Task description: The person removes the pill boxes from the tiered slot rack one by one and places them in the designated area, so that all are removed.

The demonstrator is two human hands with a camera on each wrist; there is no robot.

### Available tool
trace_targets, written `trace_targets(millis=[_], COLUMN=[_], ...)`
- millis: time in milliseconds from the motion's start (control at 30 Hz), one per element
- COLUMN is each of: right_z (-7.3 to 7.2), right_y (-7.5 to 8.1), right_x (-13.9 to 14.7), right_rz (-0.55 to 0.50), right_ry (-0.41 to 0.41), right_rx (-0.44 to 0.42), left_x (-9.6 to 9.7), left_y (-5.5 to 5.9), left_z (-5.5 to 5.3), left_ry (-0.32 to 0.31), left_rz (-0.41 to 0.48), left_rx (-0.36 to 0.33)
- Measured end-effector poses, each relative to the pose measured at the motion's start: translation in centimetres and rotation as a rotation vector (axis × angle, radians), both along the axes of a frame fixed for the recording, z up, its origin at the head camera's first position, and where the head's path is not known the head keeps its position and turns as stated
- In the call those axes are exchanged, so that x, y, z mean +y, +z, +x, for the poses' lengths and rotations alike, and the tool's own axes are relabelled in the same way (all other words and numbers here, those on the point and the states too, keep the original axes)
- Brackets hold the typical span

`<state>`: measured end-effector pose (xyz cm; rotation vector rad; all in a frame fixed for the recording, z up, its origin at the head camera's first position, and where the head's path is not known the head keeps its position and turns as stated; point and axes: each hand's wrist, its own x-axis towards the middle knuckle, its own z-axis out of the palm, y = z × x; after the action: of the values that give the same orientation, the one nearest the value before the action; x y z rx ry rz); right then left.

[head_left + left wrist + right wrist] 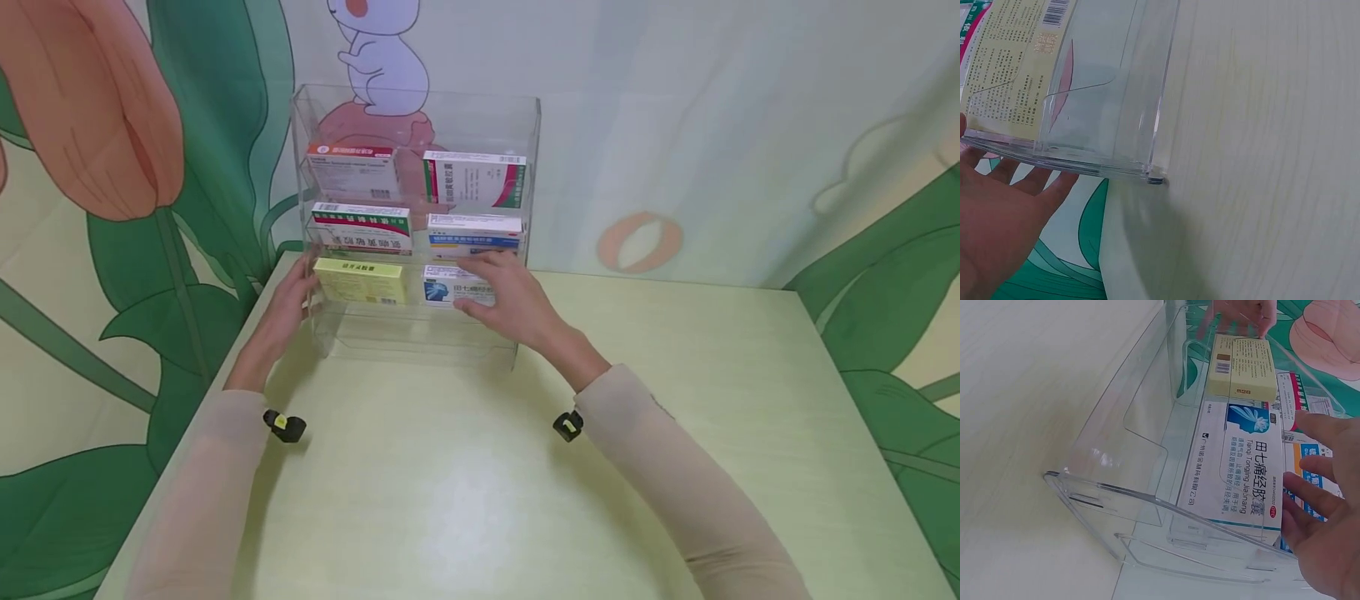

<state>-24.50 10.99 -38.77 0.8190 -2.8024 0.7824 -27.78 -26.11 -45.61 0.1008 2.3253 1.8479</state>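
A clear acrylic rack (420,333) stands on the table, with medicine boxes in its tiers. My left hand (283,302) is at the rack's left side; its fingers (1054,187) touch the outside of the side panel. Beside it, in the bottom tier, sits a yellow medicine box (360,282). My right hand (517,300) is at a white medicine box (1235,465) with a blue picture, at the bottom right. Its fingers (1310,487) are spread loosely along the box's upper edge, before the blue-and-white medicine box (474,236) above.
Higher in the rack are a red-topped box (354,173), a green-and-magenta box (476,179) and a red-and-green-banded box (362,227). A patterned curtain (675,125) hangs behind the pale table (450,483). Table surface extends to the right and in front of the rack.
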Motion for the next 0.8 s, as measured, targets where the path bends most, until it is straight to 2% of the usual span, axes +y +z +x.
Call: trace_targets(millis=[233,400,633,800], right_z=[0.1,0.0,-0.4,-0.8], right_y=[-0.2,-0.4,-0.6,-0.4], right_x=[-0.6,-1.1,-1.4,-1.2], right_rz=[0.077,0.155,0.220,0.229], right_ry=[-0.031,-0.053,-0.061,-0.038], right_rx=[0.045,0.105,0.204,0.210], left_x=[-0.6,-1.1,-0.9,-0.9], left_y=[-0.7,-1.3,-1.1,-1.3], left_z=[0.4,0.4,0.5,0.5], left_ry=[0.023,0.019,-0.018,-0.021], left_rz=[0.065,0.047,0.125,0.123], left_rx=[0.012,-0.007,-0.002,-0.011])
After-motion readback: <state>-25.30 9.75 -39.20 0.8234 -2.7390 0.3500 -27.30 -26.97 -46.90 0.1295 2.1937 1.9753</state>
